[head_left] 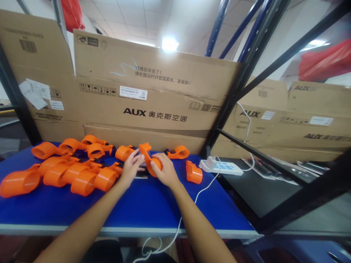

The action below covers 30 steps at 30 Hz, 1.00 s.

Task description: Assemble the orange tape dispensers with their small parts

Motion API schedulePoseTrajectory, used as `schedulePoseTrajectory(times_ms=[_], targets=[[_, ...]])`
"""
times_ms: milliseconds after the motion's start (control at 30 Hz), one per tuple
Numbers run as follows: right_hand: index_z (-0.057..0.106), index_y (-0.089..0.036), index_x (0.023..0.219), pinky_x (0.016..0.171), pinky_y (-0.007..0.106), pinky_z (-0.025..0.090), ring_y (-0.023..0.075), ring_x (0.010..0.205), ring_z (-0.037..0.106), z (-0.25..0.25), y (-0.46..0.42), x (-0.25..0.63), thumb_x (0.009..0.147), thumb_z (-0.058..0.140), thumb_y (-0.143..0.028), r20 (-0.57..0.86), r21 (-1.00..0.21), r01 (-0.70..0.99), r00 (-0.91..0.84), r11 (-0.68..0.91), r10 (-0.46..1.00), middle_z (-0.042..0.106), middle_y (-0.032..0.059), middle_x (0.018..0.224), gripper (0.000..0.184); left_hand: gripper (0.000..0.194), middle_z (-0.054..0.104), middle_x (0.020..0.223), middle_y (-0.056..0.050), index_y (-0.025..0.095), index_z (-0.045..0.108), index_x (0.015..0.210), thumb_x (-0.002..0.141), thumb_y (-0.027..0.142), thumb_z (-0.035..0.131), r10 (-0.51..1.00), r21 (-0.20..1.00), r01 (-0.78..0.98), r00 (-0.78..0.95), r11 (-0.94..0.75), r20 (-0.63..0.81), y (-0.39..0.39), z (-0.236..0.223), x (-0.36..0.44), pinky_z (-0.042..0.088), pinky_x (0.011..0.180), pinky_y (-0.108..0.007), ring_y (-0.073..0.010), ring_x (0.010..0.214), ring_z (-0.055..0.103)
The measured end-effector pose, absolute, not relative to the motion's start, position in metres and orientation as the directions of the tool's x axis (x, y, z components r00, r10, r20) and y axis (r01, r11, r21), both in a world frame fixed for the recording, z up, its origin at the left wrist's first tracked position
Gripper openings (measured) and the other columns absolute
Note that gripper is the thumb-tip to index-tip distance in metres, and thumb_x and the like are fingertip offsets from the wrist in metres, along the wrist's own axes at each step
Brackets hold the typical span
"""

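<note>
In front of me, just above the blue table (pixel 153 208), I hold an orange plastic ring-shaped part (pixel 157 167) with an arm sticking up from it. My right hand (pixel 167 171) is closed around its ring, with the thumb across the front. At its left side, my left hand (pixel 132 166) pinches near the upper arm; the exact contact is partly hidden. Something dark and flat lies behind my hands, mostly covered. Close by on the left sits another orange ring part (pixel 124 153). To the right are a ring part lying sideways (pixel 181 152) and one more orange ring part (pixel 194 172).
Several orange ring parts (pixel 83 182) are grouped on the table's left. A white power strip (pixel 222 167) with a plugged-in charger stands right, its white cable (pixel 199 193) crossing the table edge. A cardboard panel (pixel 109 106) rises behind; a black rack post (pixel 227 98) stands right.
</note>
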State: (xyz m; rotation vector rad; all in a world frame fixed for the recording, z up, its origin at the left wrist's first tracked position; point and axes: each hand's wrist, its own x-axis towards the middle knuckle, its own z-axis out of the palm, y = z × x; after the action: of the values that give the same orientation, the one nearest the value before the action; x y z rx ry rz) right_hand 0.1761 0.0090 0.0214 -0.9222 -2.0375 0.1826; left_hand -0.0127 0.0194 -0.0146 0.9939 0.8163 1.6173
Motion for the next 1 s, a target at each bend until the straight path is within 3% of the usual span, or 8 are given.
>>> schedulePoseTrajectory(times_ms=[167,333,567,700,867,1000], targets=[[0.070,-0.024,0.105,0.091,0.040,0.048,0.0302,0.107,0.062,0.029,0.014,0.197,0.092,0.059,-0.048,0.637,-0.419,0.833,-0.013,0.360,0.771,0.068,0.0102,0.109,0.030,0.058,0.075,0.104,-0.013,0.019,0.066,0.124,0.076,0.046,0.082,0.964,0.904,-0.337,-0.145,-0.261,0.224,0.019,-0.015,-0.015,0.052,0.047,-0.021,-0.0190,0.071,0.072],[0.073,-0.021,0.099,0.084,0.042,0.047,0.0355,0.104,0.062,0.028,0.022,0.216,0.083,0.065,-0.048,0.550,-0.325,0.940,0.095,0.108,0.830,0.069,0.0150,0.104,0.032,0.056,0.072,0.091,-0.008,0.017,0.067,0.118,0.074,0.047,0.081,0.958,0.909,-0.310,-0.162,-0.277,0.237,0.022,-0.018,-0.017,0.041,0.040,-0.018,-0.0119,0.054,0.063],[0.076,-0.021,0.091,0.077,0.044,0.046,0.0390,0.095,0.067,0.021,0.025,0.221,0.080,0.067,-0.053,0.388,-0.251,0.968,0.079,0.023,0.918,0.074,0.0181,0.096,0.035,0.056,0.070,0.085,-0.004,0.019,0.065,0.118,0.073,0.049,0.080,0.956,0.912,-0.294,-0.160,-0.286,0.248,0.022,-0.018,-0.017,0.037,0.038,-0.019,-0.0099,0.047,0.059],[0.076,-0.021,0.087,0.083,0.049,0.044,0.0397,0.094,0.067,0.023,0.025,0.217,0.081,0.066,-0.059,0.399,-0.236,0.972,0.099,-0.003,0.912,0.074,0.0177,0.092,0.039,0.055,0.069,0.083,-0.003,0.019,0.065,0.117,0.073,0.048,0.080,0.953,0.911,-0.290,-0.161,-0.294,0.256,0.022,-0.018,-0.017,0.035,0.037,-0.019,-0.0090,0.044,0.056],[0.074,-0.021,0.094,0.087,0.043,0.045,0.0344,0.101,0.065,0.024,0.030,0.219,0.092,0.055,-0.055,0.562,-0.363,0.923,0.111,0.125,0.819,0.073,0.0161,0.099,0.039,0.052,0.069,0.081,-0.003,0.019,0.065,0.116,0.074,0.048,0.079,0.954,0.914,-0.286,-0.167,-0.289,0.250,0.023,-0.018,-0.018,0.030,0.036,-0.019,-0.0067,0.041,0.051],[0.070,-0.020,0.111,0.099,0.042,0.042,0.0328,0.113,0.061,0.015,0.044,0.226,0.097,0.047,-0.050,0.568,-0.487,0.856,0.157,0.176,0.808,0.070,0.0158,0.114,0.041,0.051,0.068,0.080,-0.002,0.019,0.066,0.114,0.075,0.048,0.079,0.956,0.917,-0.283,-0.161,-0.281,0.244,0.022,-0.020,-0.018,0.029,0.036,-0.018,-0.0065,0.040,0.050]])
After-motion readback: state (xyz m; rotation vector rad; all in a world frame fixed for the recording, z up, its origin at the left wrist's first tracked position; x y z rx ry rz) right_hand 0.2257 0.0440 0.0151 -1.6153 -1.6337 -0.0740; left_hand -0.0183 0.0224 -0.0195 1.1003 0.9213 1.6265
